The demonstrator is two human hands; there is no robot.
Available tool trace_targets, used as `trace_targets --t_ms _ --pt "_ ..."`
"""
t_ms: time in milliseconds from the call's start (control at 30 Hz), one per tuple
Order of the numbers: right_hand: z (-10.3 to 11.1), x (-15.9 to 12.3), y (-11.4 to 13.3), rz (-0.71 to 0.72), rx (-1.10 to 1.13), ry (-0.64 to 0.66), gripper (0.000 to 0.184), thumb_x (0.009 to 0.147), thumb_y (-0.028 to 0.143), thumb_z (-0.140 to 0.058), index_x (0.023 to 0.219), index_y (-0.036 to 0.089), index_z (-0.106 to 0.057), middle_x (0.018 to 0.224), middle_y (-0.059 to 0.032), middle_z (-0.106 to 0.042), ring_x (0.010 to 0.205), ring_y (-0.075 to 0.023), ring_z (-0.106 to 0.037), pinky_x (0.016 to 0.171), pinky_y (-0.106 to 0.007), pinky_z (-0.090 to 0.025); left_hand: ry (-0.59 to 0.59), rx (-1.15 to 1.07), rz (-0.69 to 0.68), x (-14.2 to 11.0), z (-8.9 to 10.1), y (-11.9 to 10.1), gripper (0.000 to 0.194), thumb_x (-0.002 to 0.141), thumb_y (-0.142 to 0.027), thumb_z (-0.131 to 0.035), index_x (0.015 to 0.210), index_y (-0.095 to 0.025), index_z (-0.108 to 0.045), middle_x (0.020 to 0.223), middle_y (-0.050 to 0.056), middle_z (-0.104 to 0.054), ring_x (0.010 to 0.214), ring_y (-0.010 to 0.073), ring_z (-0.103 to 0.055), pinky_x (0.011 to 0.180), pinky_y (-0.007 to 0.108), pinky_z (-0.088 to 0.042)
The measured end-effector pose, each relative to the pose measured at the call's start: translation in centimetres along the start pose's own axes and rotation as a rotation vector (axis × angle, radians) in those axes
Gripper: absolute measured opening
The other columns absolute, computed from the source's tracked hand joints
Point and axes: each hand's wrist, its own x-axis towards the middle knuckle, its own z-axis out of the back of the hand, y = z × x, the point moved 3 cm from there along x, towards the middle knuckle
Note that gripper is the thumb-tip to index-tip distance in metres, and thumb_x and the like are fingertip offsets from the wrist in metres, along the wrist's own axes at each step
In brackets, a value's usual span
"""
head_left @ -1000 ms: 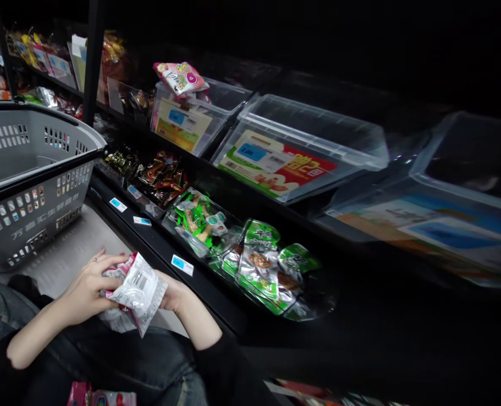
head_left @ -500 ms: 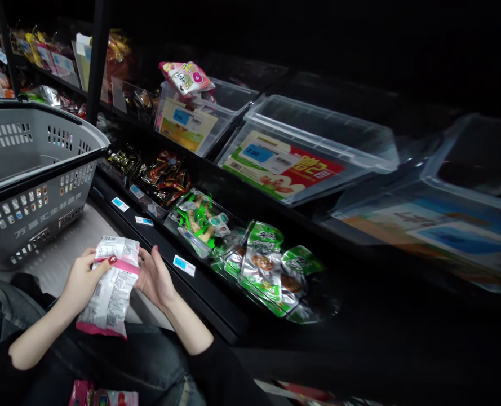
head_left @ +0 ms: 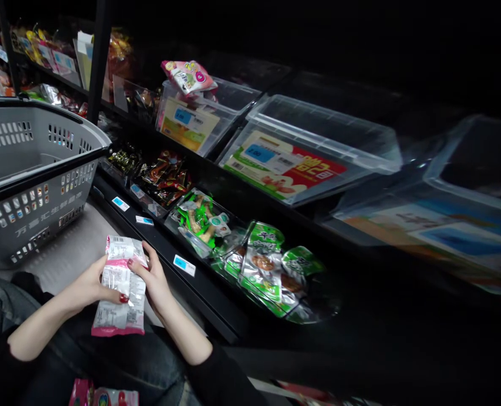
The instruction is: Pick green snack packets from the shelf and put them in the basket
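A pink-and-white snack bag [head_left: 125,307] is held above my lap, its printed back with a barcode facing me. My left hand [head_left: 96,287] grips its left side, the thumb with a red nail pressed across the middle. On the upper right edge my right hand [head_left: 155,276] is closed too, thumb on the face and fingers behind, where they are hidden. Below, a second pink package [head_left: 115,397] lies at the bottom edge of the view, partly cut off.
At left stands a grey shopping basket [head_left: 68,197]. Shelf bins hold green snack packs [head_left: 262,259], small green-wrapped packs [head_left: 199,217] and red-brown ones [head_left: 165,177]. Above are clear plastic bins [head_left: 318,121], with a pink bag [head_left: 190,76] on one. A dark post [head_left: 100,62] rises behind the basket.
My right hand has closed on the bag's right edge, having been open beside it. The bag has shifted slightly right and straightened, and my left thumb now sits lower on it.
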Motion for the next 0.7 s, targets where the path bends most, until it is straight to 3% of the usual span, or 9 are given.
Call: trace_targets --t_ms 233,467,567,700 --pt "-0.1 -0.5 0.9 0.072 -0.045 0.065 0.08 0.059 0.033 -0.075 0.127 0.022 -0.035 0.112 -0.0093 -0.058 0.101 -0.0256 -0.058 0.091 -0.041 -0.043 -0.022 0.15 -0.046 0.3 0.4 0.2 0.069 0.05 -0.001 -0.072 0.113 -0.017 -0.049 0.092 0.002 -0.067 0.079 0.0204 -0.062 0.066 0.029 -0.05" --pt "-0.4 -1.1 2.3 0.225 -0.045 0.131 0.078 0.061 0.028 -0.073 0.127 0.022 -0.033 0.117 -0.0077 -0.058 0.105 -0.0235 -0.057 0.094 -0.037 -0.041 -0.043 0.269 -0.144 -0.1 0.1 -0.5 0.071 0.05 -0.003 -0.073 0.115 -0.018 -0.047 0.111 0.005 -0.062 0.092 0.0213 -0.06 0.074 0.03 -0.049" --pt "-0.5 -1.2 2.3 0.209 -0.047 0.113 0.078 0.06 0.028 -0.074 0.127 0.022 -0.034 0.115 -0.0073 -0.059 0.104 -0.0233 -0.057 0.094 -0.037 -0.041 -0.036 0.261 -0.127 -0.1 0.1 -0.6 0.07 0.051 -0.003 -0.073 0.115 -0.018 -0.047 0.109 0.005 -0.063 0.089 0.0207 -0.061 0.072 0.029 -0.05" --pt "-0.2 -0.8 1.5 0.071 -0.035 0.052 0.075 0.059 0.029 -0.074 0.124 0.023 -0.038 0.11 -0.0065 -0.061 0.099 -0.0239 -0.059 0.092 -0.039 -0.042 -0.036 0.221 -0.065 0.1 0.2 -0.2 0.068 0.05 -0.002 -0.073 0.111 -0.017 -0.049 0.096 0.003 -0.068 0.082 0.0206 -0.063 0.066 0.028 -0.05"
